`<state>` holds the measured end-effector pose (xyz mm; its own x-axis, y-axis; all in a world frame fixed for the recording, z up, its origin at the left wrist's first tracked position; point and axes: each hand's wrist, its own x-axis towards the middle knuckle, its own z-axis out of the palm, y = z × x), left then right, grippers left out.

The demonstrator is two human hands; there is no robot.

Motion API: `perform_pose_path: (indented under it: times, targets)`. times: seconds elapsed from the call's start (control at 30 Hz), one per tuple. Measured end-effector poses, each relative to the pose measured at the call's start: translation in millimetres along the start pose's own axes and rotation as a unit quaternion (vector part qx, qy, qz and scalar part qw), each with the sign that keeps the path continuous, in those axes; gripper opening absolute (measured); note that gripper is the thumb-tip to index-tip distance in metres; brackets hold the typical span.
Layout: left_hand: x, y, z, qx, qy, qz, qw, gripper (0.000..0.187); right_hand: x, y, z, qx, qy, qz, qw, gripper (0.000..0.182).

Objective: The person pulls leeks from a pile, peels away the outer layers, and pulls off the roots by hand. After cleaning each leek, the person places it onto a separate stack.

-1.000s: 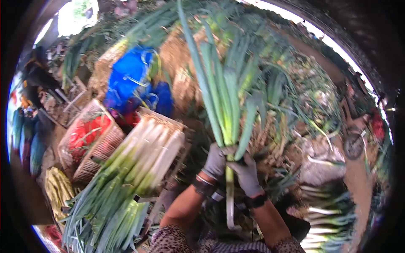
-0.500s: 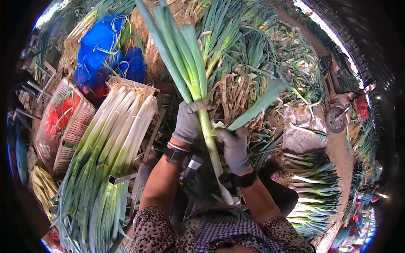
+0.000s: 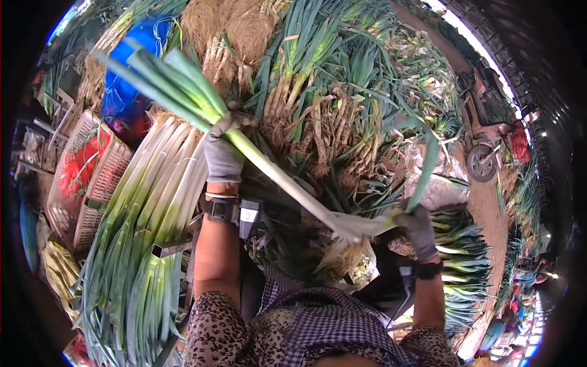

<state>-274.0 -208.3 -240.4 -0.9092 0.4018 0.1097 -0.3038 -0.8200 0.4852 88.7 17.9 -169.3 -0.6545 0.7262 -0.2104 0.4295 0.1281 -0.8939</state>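
Gloved fingers of my left hand [image 3: 221, 153] wrap round a leek [image 3: 269, 164] just below where its green leaves fan out. The leek lies slanted across the view, leaves to the upper left, white end toward my right hand. In my right hand [image 3: 417, 232], also gloved, is a long green outer leaf [image 3: 430, 165]. Its pale, thin base stretches left to the white end of the leek and overlaps it in this view. Beside my left forearm lies a thick row of pale-stemmed leeks [image 3: 147, 196], roots at the top.
A plastic crate [image 3: 79, 196] with red netting and a blue net bag [image 3: 125, 88] stand on the left. Heaped leeks [image 3: 342, 55] with dry roots lie ahead. More leeks [image 3: 465, 275] are stacked at right, near a scooter wheel [image 3: 483, 162]. A metal bar [image 3: 174, 248] juts out at left.
My left hand has carried the leek up and left. My right hand has pulled the leaf right and down, away from the stem. The leek now lies more slanted.
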Motion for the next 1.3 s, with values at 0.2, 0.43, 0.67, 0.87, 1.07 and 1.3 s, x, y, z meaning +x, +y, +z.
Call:
perform_pose_path:
  times: [0.2,0.43,0.67,0.87,1.07,1.3]
  targets:
    - [-10.7,36.0,5.0,-0.063,0.023,0.046,0.997,0.037,58.0,115.4,-186.0,-0.31,0.088,0.082,0.943,0.043]
    - [-13.1,8.1,14.8,-0.194,-0.14,-0.025,0.971,0.04,58.6,-81.2,62.8,-0.27,-0.183,-0.179,0.928,0.068]
    - [-9.5,2.2,22.8,-0.215,-0.194,-0.055,0.956,0.04,86.8,-95.8,206.6,-0.033,-0.387,-0.122,0.913,0.031]
    - [-13.0,1.0,30.3,-0.226,-0.22,-0.068,0.946,0.035,75.3,-59.3,183.5,0.164,-0.405,-0.087,0.895,0.018]
    - [-14.2,-9.2,19.5,-0.522,-0.081,-0.204,0.824,0.038,63.1,-67.8,185.1,0.158,-0.4,-0.072,0.9,0.032]
    - [-16.3,4.9,26.1,-0.258,-0.124,-0.099,0.953,0.039,61.2,-58.7,170.2,0.221,-0.426,-0.121,0.869,0.026]
